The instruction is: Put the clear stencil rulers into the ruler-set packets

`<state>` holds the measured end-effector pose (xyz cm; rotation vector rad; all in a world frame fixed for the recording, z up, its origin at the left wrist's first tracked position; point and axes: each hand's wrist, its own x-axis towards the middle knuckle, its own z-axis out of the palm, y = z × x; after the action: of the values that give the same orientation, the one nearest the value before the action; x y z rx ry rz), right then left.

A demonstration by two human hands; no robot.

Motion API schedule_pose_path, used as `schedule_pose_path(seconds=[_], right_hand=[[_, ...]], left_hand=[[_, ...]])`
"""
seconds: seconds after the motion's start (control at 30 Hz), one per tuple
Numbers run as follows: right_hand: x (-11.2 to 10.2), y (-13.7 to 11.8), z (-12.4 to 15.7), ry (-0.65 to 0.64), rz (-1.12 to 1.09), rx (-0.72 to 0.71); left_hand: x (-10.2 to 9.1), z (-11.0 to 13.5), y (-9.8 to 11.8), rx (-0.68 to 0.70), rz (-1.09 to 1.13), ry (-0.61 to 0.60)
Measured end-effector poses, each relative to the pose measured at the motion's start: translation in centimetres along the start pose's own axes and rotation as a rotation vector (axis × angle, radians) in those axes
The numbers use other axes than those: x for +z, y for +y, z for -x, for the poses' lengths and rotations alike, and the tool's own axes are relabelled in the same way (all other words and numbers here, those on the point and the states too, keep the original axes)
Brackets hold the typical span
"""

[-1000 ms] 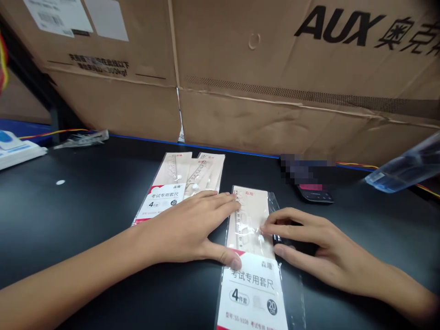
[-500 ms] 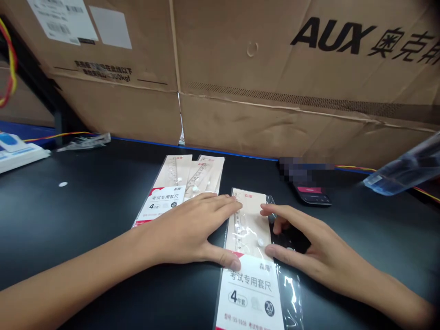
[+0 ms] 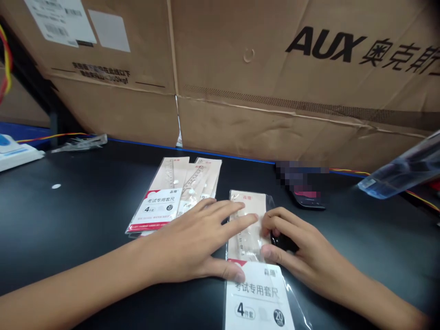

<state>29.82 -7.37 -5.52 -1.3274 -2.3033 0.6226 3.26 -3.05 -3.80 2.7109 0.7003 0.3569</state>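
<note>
A ruler set in a clear plastic sleeve point(image 3: 256, 293) lies flat in front of me, with a white and red printed label on its lower half. Across its left side rests my left hand point(image 3: 202, 243), palm down, fingers spread, the thumb on the label's edge. My right hand point(image 3: 295, 247) is at the sleeve's right edge, fingers curled and thumb bent in towards them, gripping the loose clear plastic there. Fingers cover part of the ruler inside. Several similar ruler set packets point(image 3: 160, 201) overlap beyond my left hand.
A tall cardboard box point(image 3: 223, 119) stands along the back of the black table point(image 3: 85, 197). A dark phone-like device point(image 3: 309, 201) lies behind my right hand. Clear plastic packaging point(image 3: 402, 165) juts in at right. A white power strip point(image 3: 17, 156) and a small white disc point(image 3: 56, 186) are at left.
My right fingers have curled in against the sleeve's edge, and its loose plastic now spreads less to the right. My left fingers have spread further across the sleeve. The view has shifted slightly.
</note>
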Motion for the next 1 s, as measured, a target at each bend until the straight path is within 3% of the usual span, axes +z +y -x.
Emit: schedule_pose_path(seconds=[0.17, 0.43, 0.63, 0.77, 1.0], right_hand=[[-0.6, 0.6, 0.7, 0.000, -0.022, -0.139], [-1.3, 1.0, 1.1, 0.016, -0.161, -0.124], [-1.8, -0.8, 0.5, -0.232, 0.088, -0.213], [-2.0, -1.5, 0.3, -0.313, 0.162, -0.144], [-2.1, -0.3, 0.6, -0.164, 0.127, -0.077]], left_hand=[[0.1, 0.1, 0.3, 0.008, 0.032, -0.031], [0.1, 0.2, 0.1, 0.002, 0.072, -0.006], [0.0, 0.2, -0.1, 0.005, 0.087, -0.040], [-0.1, 0.3, -0.1, -0.020, 0.129, -0.044], [-0.2, 0.7, -0.2, -0.079, 0.101, -0.094]])
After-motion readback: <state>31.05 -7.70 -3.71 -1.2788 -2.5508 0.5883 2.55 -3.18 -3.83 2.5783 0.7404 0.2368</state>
